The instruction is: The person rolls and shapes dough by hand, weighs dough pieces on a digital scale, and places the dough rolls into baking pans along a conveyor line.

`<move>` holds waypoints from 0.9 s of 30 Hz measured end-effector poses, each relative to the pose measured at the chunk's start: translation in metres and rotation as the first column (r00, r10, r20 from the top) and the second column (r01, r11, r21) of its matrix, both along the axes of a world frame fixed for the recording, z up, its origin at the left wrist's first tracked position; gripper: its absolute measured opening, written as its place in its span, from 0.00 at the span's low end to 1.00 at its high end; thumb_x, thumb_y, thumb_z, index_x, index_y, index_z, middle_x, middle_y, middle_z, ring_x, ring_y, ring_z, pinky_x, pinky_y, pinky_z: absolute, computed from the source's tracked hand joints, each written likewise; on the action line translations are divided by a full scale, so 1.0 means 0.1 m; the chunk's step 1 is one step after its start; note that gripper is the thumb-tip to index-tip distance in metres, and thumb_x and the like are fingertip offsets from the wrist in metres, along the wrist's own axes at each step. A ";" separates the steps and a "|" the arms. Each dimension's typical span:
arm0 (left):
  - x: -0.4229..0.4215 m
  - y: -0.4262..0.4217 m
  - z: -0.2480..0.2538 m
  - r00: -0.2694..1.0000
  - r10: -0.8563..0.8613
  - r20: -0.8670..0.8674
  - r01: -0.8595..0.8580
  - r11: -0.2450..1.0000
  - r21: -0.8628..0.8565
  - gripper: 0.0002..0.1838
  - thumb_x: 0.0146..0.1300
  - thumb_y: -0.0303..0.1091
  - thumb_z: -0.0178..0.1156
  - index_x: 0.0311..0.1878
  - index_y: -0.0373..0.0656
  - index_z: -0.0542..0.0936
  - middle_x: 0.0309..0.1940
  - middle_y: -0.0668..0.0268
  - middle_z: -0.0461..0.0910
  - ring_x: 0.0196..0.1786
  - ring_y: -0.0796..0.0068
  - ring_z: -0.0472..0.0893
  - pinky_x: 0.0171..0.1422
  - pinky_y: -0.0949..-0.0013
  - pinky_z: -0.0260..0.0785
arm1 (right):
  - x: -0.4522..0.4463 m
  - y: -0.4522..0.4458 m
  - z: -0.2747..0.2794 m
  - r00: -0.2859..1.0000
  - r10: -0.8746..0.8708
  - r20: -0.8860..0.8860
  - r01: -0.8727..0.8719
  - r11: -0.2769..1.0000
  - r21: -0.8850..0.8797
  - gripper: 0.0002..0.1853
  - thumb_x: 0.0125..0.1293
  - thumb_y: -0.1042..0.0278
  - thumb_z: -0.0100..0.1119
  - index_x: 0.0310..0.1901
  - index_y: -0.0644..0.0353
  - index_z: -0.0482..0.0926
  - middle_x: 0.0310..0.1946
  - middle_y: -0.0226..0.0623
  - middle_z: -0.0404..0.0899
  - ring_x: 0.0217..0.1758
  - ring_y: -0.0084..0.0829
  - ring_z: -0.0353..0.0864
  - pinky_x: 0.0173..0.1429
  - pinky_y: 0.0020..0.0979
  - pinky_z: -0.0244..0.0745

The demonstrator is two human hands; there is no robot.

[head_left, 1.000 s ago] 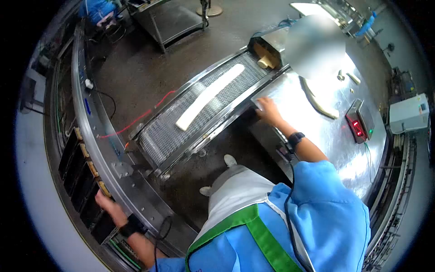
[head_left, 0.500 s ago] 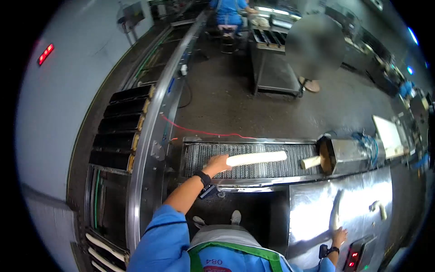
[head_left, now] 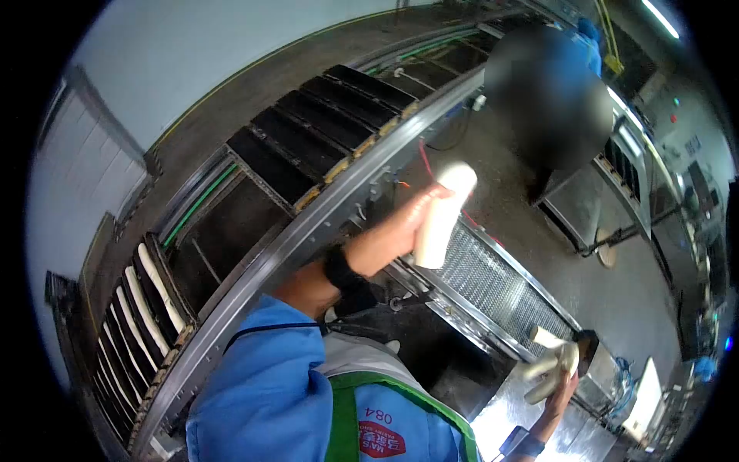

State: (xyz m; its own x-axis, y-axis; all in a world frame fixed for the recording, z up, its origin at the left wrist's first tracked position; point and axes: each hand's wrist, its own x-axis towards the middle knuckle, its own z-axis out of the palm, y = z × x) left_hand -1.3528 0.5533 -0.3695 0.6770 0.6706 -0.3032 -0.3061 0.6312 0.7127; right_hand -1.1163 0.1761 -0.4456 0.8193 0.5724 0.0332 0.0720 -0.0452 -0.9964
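My left hand [head_left: 419,219] is wrapped round a thick pale dough roll [head_left: 440,231], held up above the near end of the mesh conveyor belt [head_left: 493,266]. At the belt's far end, my right hand [head_left: 568,383] grips pale dough pieces [head_left: 548,373], somewhat blurred. Their exact number I cannot make out. Close beside them, another dough piece [head_left: 545,336] lies on the belt by the outlet of the metal machine [head_left: 604,377].
A long metal rail conveyor runs along my left, carrying black baking trays [head_left: 308,138]. Nearer me, more trays hold long dough strips [head_left: 142,308]. A shiny metal table [head_left: 493,420] stands below the belt. Another person in blue [head_left: 589,50] is at the back, near a metal cart [head_left: 573,204].
The view has swung left. My left hand has lifted the dough roll off the belt. My right hand has moved from the metal table to the belt's outlet end, with dough pieces in it.
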 end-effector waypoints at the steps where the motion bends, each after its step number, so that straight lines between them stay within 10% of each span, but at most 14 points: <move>1: -0.22 0.04 0.23 0.987 0.143 0.074 -0.154 0.973 0.174 0.26 0.42 0.41 0.60 0.45 0.39 0.68 0.29 0.65 0.70 0.28 0.74 0.73 0.28 0.73 0.68 | -0.11 0.36 0.24 0.999 0.053 0.000 -0.053 0.998 -0.024 0.31 0.51 0.50 0.55 0.51 0.66 0.64 0.37 0.35 0.70 0.30 0.24 0.71 0.30 0.24 0.69; 3: -0.64 0.32 0.28 0.943 0.229 0.242 -0.303 0.891 0.339 0.32 0.45 0.41 0.56 0.54 0.37 0.61 0.33 0.63 0.70 0.36 0.73 0.72 0.40 0.71 0.68 | -0.14 0.92 0.42 0.975 0.216 0.052 -0.201 0.956 -0.215 0.39 0.46 0.41 0.58 0.51 0.68 0.64 0.39 0.40 0.71 0.36 0.27 0.72 0.32 0.24 0.71; 10: -1.84 0.89 -0.25 0.717 0.691 0.092 -0.682 0.668 0.298 0.24 0.50 0.40 0.53 0.52 0.42 0.68 0.30 0.69 0.69 0.31 0.78 0.69 0.33 0.76 0.63 | -1.32 3.76 1.03 0.527 0.797 0.295 -0.821 0.567 -0.065 0.23 0.49 0.66 0.57 0.48 0.66 0.68 0.40 0.34 0.73 0.42 0.24 0.71 0.47 0.26 0.66; 12: -2.17 1.17 -0.82 0.636 0.762 -0.123 -0.734 0.646 0.211 0.16 0.51 0.39 0.56 0.42 0.43 0.70 0.32 0.68 0.70 0.37 0.71 0.70 0.41 0.68 0.62 | -1.86 4.47 1.01 0.414 0.889 0.194 -0.894 0.438 -0.100 0.25 0.49 0.63 0.59 0.48 0.66 0.67 0.39 0.35 0.73 0.41 0.24 0.71 0.47 0.26 0.66; 17: -2.54 1.54 -1.59 0.609 0.746 -0.270 -0.772 0.635 0.013 0.26 0.55 0.33 0.52 0.57 0.44 0.59 0.50 0.64 0.62 0.50 0.68 0.64 0.55 0.67 0.53 | -2.81 5.74 0.06 0.167 0.984 0.069 -0.868 0.180 -0.463 0.27 0.53 0.56 0.56 0.50 0.66 0.64 0.35 0.37 0.72 0.36 0.24 0.71 0.34 0.24 0.68; 20: -2.63 1.58 -1.71 0.566 0.709 -0.420 -0.766 0.641 0.050 0.32 0.54 0.30 0.51 0.63 0.47 0.51 0.57 0.62 0.55 0.56 0.67 0.59 0.59 0.67 0.49 | -2.71 5.82 -0.58 0.287 0.954 -0.088 -0.849 0.211 -0.484 0.23 0.54 0.64 0.56 0.50 0.63 0.64 0.37 0.38 0.70 0.27 0.24 0.73 0.22 0.23 0.69; 22: -2.69 1.66 -1.93 0.566 0.684 -0.460 -0.726 0.678 0.116 0.36 0.49 0.26 0.50 0.63 0.48 0.51 0.58 0.60 0.56 0.59 0.65 0.57 0.57 0.68 0.50 | -2.34 5.66 -0.91 0.231 0.949 0.214 -0.800 0.311 -0.514 0.20 0.54 0.67 0.55 0.50 0.59 0.66 0.35 0.36 0.72 0.26 0.23 0.74 0.23 0.24 0.70; 25: -3.07 1.96 -2.48 0.640 0.568 -0.517 -0.544 0.811 0.218 0.34 0.47 0.26 0.51 0.61 0.44 0.56 0.58 0.59 0.57 0.57 0.65 0.60 0.56 0.69 0.53 | -1.45 5.16 -1.22 0.227 0.803 0.551 -0.691 0.532 -0.490 0.17 0.49 0.68 0.57 0.42 0.61 0.73 0.41 0.46 0.72 0.43 0.41 0.73 0.46 0.35 0.67; 26: -2.85 1.82 -2.20 0.417 0.664 -0.621 -0.647 0.696 0.310 0.33 0.46 0.26 0.52 0.60 0.41 0.58 0.57 0.58 0.60 0.54 0.66 0.63 0.52 0.70 0.56 | -1.23 4.88 -0.96 0.407 0.885 0.225 -0.662 0.456 -0.595 0.17 0.48 0.70 0.56 0.43 0.58 0.73 0.43 0.46 0.72 0.48 0.42 0.70 0.51 0.36 0.65; 27: -2.84 1.79 -2.17 0.394 0.666 -0.633 -0.619 0.702 0.353 0.35 0.45 0.26 0.52 0.61 0.40 0.55 0.58 0.58 0.59 0.53 0.66 0.63 0.51 0.70 0.57 | -0.62 4.72 -1.41 0.269 0.847 0.459 -0.612 0.518 -0.598 0.19 0.48 0.77 0.51 0.45 0.58 0.70 0.42 0.45 0.72 0.48 0.39 0.70 0.50 0.33 0.65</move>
